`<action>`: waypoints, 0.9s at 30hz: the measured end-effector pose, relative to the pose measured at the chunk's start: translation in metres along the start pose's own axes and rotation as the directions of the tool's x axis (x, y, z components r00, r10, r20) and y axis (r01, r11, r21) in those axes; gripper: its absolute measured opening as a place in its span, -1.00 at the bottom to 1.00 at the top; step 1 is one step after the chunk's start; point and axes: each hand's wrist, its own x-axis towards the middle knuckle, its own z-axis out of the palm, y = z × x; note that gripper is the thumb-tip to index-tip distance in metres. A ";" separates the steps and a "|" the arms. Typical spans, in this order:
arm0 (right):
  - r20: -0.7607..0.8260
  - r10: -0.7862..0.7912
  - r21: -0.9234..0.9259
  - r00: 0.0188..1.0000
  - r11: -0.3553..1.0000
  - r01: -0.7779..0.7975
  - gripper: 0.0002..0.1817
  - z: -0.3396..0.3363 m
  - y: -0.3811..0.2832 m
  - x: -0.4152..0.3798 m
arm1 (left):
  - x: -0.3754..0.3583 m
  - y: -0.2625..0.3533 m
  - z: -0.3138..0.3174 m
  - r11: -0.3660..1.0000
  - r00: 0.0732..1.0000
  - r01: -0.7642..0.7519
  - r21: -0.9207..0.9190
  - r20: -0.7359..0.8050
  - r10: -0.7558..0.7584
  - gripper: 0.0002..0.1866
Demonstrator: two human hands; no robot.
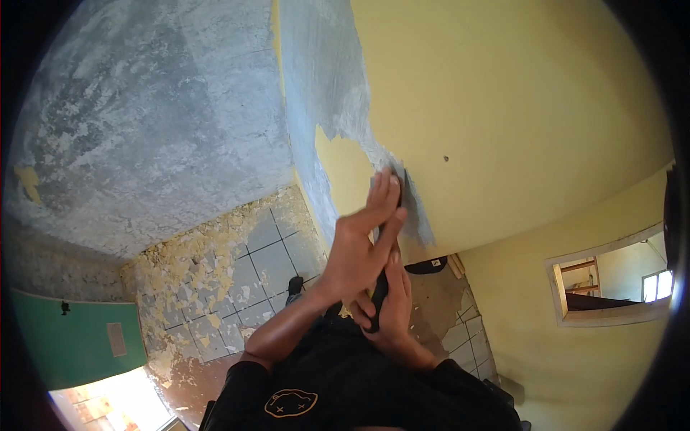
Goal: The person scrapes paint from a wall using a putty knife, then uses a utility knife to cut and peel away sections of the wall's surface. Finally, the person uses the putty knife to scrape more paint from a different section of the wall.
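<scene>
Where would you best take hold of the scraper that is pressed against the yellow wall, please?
Grip the scraper by its dark handle, coming from below, since the blade end lies flat on the yellow wall. The right hand wraps the handle low down; the left hand lays its fingers over the upper part.

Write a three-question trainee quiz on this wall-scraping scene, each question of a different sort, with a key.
1. True or false: the left hand presses its fingers flat on the scraper blade against the wall.
2. Multiple choice: what lies scattered on the tiled floor? A) yellow paint flakes B) nails C) sawdust
3. Fill the gap: the right hand grips the scraper's dark ____.

Key: 1 true; 2 A; 3 handle.
</scene>
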 end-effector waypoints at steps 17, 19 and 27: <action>-0.035 -0.012 0.102 0.999 0.995 0.016 -0.46 0.016 0.003 0.018 | 0.024 -0.011 -0.013 0.998 1.000 -0.018 -0.054 0.015 0.019 -0.55; -0.061 -0.030 0.122 0.998 0.992 0.037 -0.47 0.020 0.006 0.012 | 0.017 -0.006 -0.013 0.998 1.000 -0.026 -0.051 0.016 0.027 -0.56; -0.040 -0.013 0.199 0.999 0.980 0.021 -0.44 0.027 0.007 0.017 | 0.024 -0.011 -0.018 0.995 0.997 -0.025 -0.093 0.068 0.031 -0.57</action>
